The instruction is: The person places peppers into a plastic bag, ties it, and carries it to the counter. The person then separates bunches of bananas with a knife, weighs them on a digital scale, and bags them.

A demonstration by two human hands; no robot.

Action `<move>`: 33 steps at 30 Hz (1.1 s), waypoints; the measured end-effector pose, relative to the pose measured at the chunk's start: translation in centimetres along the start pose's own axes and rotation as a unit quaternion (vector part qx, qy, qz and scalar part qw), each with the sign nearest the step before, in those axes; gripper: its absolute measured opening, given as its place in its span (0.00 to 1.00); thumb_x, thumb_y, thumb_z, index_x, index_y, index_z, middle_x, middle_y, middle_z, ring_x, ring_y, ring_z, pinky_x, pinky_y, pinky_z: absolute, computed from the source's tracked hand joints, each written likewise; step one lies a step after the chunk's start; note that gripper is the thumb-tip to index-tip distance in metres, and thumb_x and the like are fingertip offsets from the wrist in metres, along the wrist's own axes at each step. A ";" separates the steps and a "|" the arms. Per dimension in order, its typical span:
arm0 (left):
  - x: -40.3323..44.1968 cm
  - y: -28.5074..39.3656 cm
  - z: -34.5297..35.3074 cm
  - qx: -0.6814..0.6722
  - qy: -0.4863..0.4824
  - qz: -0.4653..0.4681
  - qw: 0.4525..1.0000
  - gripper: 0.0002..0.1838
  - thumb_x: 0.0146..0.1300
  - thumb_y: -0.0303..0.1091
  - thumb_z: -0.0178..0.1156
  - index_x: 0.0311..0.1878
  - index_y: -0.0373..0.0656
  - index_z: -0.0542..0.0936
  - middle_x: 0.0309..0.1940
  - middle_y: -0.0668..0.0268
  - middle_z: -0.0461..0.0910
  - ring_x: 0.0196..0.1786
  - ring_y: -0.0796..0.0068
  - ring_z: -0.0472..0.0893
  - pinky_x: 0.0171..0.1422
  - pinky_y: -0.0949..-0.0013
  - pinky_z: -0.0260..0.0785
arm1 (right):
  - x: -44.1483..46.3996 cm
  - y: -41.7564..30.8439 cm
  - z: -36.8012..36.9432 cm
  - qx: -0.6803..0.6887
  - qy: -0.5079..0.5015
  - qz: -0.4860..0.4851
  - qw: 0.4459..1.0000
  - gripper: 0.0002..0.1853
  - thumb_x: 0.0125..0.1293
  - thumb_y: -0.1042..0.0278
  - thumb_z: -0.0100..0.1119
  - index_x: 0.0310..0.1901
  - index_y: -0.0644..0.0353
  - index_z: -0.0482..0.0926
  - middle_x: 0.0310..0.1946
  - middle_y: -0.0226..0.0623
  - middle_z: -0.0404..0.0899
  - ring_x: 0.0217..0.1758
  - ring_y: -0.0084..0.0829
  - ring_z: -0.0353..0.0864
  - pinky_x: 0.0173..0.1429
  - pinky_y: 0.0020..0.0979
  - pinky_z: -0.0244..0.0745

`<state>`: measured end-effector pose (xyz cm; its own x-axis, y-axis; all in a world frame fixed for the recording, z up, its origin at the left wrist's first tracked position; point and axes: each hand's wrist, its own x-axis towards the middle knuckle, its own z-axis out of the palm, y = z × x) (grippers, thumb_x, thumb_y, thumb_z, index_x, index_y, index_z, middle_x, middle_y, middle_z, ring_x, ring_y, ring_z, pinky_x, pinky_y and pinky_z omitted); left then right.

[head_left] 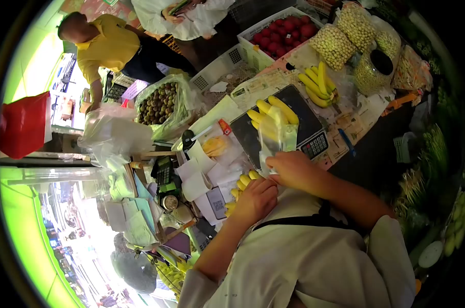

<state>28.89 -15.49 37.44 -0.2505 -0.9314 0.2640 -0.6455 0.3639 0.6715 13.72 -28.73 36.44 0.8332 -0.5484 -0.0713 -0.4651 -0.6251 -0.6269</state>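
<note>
My right hand [293,169] is closed on the lower end of a clear plastic bag [277,134]. The bag lies partly over a bunch of bananas [283,108] on the black platform of a digital scale [246,136]. Close against it, my left hand [255,199] has its fingers curled and pressed together; what they pinch is hidden. More bananas [245,179] show just beyond my left hand, partly covered by it. A separate banana bunch [319,84] rests on the paper-covered counter past the scale.
A white crate [248,45] of red fruit and bags of pale round produce [333,47] stand at the back. Left are a bag of brown fruit [158,102], a calculator [164,172] and papers [194,182]. A person in a yellow shirt [109,43] stands across; another person is partly visible.
</note>
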 end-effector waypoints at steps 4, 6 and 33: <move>0.9 0.1 -1.3 -0.018 0.011 0.016 1.000 0.11 0.47 0.16 0.65 0.33 0.41 0.76 0.42 0.60 0.82 0.43 0.55 0.81 0.49 0.59 0.74 | 0.3 1.3 2.3 -0.013 -0.197 0.077 0.977 0.13 0.55 0.61 0.72 0.37 0.58 0.80 0.30 0.45 0.82 0.36 0.47 0.85 0.42 0.45 0.78; 1.3 0.0 -2.3 0.007 0.070 0.014 0.997 0.13 0.49 0.14 0.64 0.35 0.41 0.76 0.44 0.58 0.82 0.43 0.59 0.83 0.51 0.63 0.75 | 0.1 2.5 3.6 0.073 -0.175 0.021 0.982 0.12 0.60 0.61 0.69 0.35 0.60 0.80 0.28 0.42 0.82 0.34 0.43 0.84 0.39 0.42 0.78; 3.4 1.6 -2.4 -0.171 0.363 -0.133 0.906 0.31 0.63 0.38 0.72 0.66 0.36 0.72 0.61 0.57 0.77 0.66 0.59 0.75 0.71 0.57 0.66 | 0.9 -2.4 -0.8 0.252 0.169 -0.010 0.953 0.16 0.60 0.65 0.70 0.24 0.63 0.73 0.34 0.42 0.77 0.29 0.47 0.79 0.32 0.40 0.73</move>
<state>28.75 -18.04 41.07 0.5014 -0.7849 0.3641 -0.3209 0.2221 0.9207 15.37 -28.18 38.54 0.6564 -0.7403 0.1449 -0.1772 -0.3380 -0.9243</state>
